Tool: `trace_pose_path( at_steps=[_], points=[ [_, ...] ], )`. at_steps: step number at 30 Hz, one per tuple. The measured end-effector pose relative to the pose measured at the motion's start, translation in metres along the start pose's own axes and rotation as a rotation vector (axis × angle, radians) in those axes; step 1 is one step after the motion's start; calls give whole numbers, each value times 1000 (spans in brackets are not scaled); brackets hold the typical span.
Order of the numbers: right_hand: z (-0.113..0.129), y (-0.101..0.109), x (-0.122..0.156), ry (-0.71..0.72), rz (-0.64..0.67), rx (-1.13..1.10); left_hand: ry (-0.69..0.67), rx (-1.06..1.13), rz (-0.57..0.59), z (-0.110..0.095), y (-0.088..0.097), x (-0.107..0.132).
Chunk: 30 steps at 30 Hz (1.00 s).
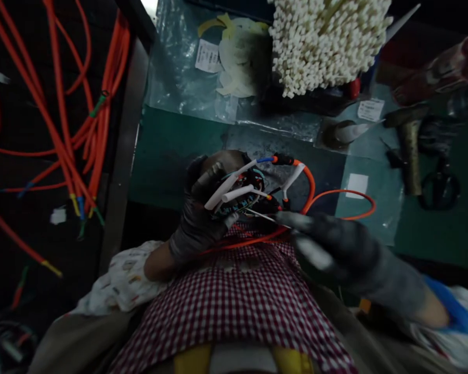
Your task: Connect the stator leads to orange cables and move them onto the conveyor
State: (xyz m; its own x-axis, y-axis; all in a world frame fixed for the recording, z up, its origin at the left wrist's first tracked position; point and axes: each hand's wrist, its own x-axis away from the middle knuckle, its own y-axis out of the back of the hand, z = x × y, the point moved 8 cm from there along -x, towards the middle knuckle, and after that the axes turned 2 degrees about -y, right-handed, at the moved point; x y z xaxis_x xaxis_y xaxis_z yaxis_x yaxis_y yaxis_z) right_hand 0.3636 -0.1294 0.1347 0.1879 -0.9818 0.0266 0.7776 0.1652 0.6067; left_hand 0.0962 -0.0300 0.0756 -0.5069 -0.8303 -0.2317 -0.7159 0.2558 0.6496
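My left hand (203, 218), in a dark glove with pale fingertips, is wrapped round a rounded motor-like part (228, 158) with an open wired end. White sleeves (237, 193) cover some of its wires, and an orange cable (310, 182) loops off to the right. My right hand (327, 239), gloved and blurred by motion, is closed on a thin metal rod-like tool (267, 215). The tool's tip reaches the wired end; whether it touches is unclear. Its exact kind does not show.
Orange cables (105, 104) hang at the left beyond a metal edge (128, 140). On the green bench (171, 140) lie plastic bags (179, 78), a bundle of white-tipped sticks (331, 47), a nozzle bottle (347, 132), a hammer-like tool (409, 150) and black-handled scissors (440, 189).
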Motion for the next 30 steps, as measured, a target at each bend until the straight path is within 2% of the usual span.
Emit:
trace_pose_path(
  at_steps=[2, 4, 6, 10, 16, 23, 30],
  points=[
    [14, -30, -25, 114, 47, -19, 6, 9, -6, -1, -1, 1],
    [16, -44, -42, 171, 65, 10, -8, 41, -17, -4, -1, 2],
    [12, -45, -49, 183, 74, 34, -10, 75, -40, -5, -2, 2],
    [6, -41, -40, 165, 124, 28, -29, 99, -102, -5, -2, 3],
    [10, -48, -34, 214, 223, 339, -22, 165, -148, -3, -1, 3],
    [7, -51, -34, 166, 197, 282, -7, 170, -142, -2, -2, 1],
    [-3, -55, -29, 281, 250, 387, 38, 165, -173, -3, -2, 5]
  ],
)
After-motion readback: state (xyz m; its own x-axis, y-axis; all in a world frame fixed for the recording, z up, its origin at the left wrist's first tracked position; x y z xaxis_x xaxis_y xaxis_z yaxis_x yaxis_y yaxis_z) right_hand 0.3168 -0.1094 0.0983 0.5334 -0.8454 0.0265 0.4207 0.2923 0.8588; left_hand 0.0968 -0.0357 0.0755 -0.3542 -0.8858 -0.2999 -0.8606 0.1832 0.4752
